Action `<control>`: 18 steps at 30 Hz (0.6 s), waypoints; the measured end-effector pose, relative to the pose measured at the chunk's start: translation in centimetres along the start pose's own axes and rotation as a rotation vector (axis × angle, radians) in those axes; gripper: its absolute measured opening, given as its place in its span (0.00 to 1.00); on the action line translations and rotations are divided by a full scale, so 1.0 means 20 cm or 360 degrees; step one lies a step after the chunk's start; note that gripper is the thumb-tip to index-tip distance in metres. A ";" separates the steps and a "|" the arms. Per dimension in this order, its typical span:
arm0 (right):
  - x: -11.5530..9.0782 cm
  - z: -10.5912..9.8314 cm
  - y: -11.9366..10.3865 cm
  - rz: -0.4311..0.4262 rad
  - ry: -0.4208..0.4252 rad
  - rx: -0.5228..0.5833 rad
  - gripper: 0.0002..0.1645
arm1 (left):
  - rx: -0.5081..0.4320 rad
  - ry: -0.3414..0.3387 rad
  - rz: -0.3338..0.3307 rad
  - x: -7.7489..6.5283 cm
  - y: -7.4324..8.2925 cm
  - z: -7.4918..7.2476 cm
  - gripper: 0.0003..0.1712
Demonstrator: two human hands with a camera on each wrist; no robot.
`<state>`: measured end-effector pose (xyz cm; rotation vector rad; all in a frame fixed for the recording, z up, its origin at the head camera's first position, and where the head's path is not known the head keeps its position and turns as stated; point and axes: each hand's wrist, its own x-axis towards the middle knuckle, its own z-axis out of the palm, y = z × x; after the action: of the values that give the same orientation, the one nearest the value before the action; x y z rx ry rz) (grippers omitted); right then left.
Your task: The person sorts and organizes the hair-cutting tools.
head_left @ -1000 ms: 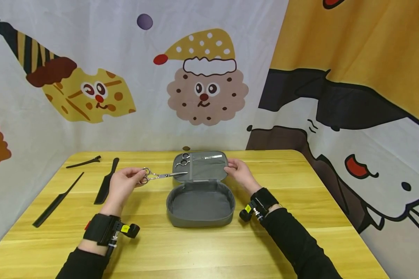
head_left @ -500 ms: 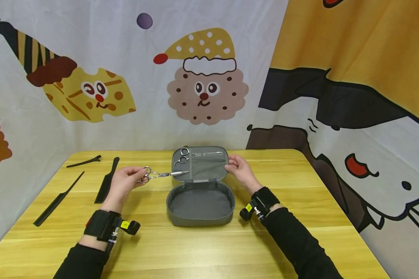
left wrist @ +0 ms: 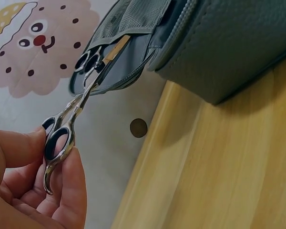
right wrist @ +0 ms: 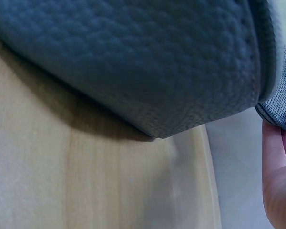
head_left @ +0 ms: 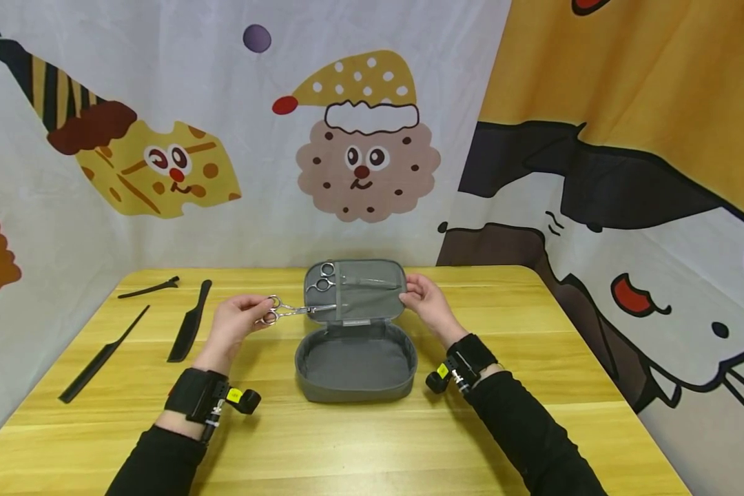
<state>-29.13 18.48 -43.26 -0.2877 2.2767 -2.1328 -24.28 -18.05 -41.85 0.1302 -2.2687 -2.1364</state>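
My left hand pinches a pair of silver scissors by the finger rings, thumb on one side and fingers on the other. The blades point right, their tips right at the edge of the mesh pocket inside the lid. That lid belongs to a grey zip case standing unzipped on the table. A second pair of scissors sits at the lid's left, its rings showing. With thumb and fingers, my right hand grips the lid's right edge and holds it tilted up.
On the left of the wooden table lie a thin-tailed comb, a wide black comb and a slim black hair clip. Behind the table's far edge hangs a cartoon-printed curtain.
My left hand has moved right, bringing the scissors closer to the lid pocket. The lid has tipped up slightly in my right hand, which otherwise stays in place.
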 end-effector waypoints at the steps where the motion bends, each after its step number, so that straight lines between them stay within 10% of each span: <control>1: 0.00 0.00 0.00 -0.0001 0.0001 0.0001 0.23 | -0.0001 -0.0005 0.0009 0.00 0.00 0.01 0.20; 18: 0.00 0.00 0.01 -0.0030 0.0001 -0.0016 0.23 | -0.0012 -0.0023 0.0291 0.03 -0.04 0.06 0.16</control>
<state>-29.15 18.40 -43.36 -0.3094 2.2952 -2.1308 -24.86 -16.85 -42.82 -0.0898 -2.1851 -2.0600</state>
